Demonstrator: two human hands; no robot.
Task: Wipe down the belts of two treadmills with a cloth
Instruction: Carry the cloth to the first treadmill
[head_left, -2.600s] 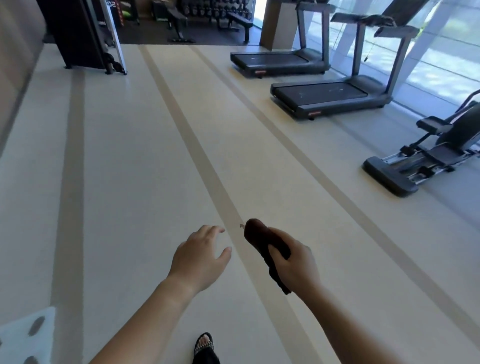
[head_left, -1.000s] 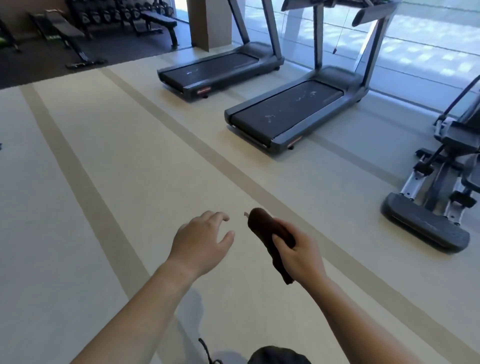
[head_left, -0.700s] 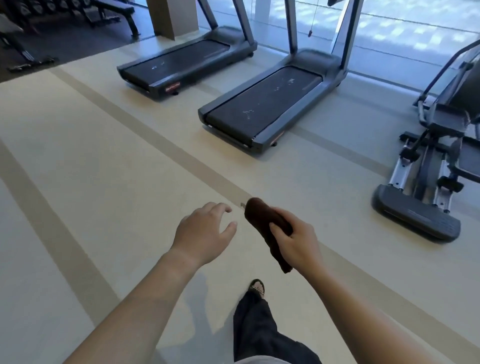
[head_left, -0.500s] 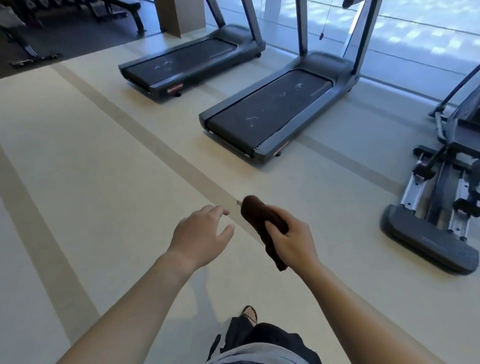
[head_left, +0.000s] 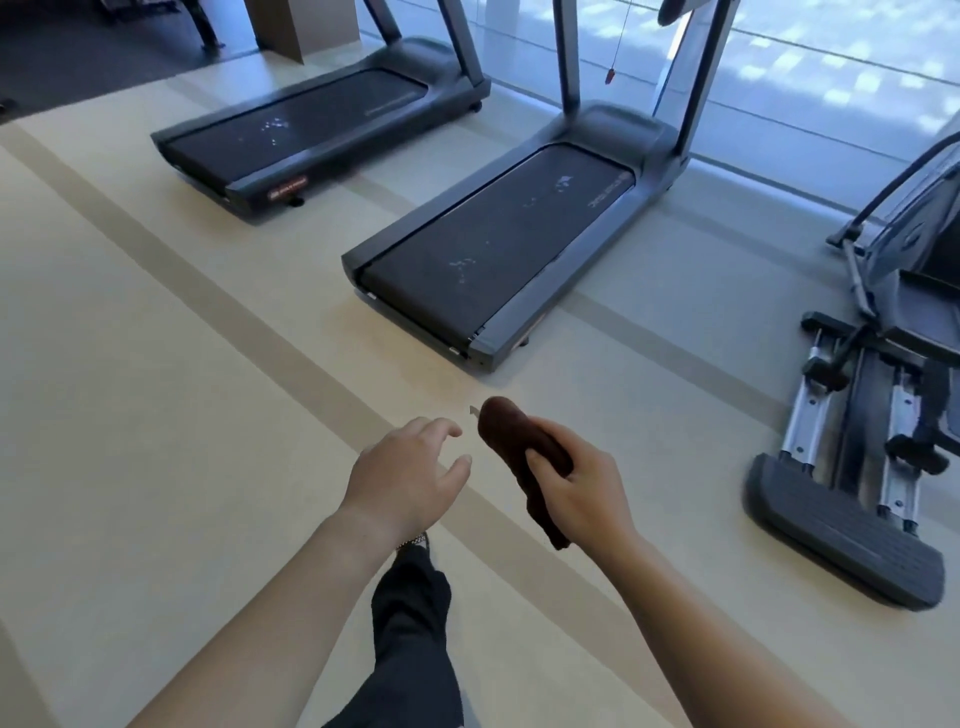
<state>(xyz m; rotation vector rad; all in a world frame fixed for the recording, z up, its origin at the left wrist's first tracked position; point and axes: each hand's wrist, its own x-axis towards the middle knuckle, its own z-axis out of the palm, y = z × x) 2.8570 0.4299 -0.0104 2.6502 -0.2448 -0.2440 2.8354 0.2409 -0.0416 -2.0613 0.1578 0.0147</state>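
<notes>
Cloth (head_left: 511, 431), brown and rolled, clasped within right grip (head_left: 582, 488), upper end poking out; left grip (head_left: 405, 478) slack, empty, just beside; nearer treadmill belt (head_left: 498, 244) ahead, apart.

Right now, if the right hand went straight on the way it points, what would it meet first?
Probably the rear end of the nearer treadmill; the right hand, gripping the cloth, has only floor before it. Depth unclear.

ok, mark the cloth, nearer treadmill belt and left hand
cloth (head_left: 506, 431): head view, rolled upper end above the fingers.
nearer treadmill belt (head_left: 498, 241): head view, middle of the belt.
left hand (head_left: 402, 478): head view, back of the hand.
</notes>
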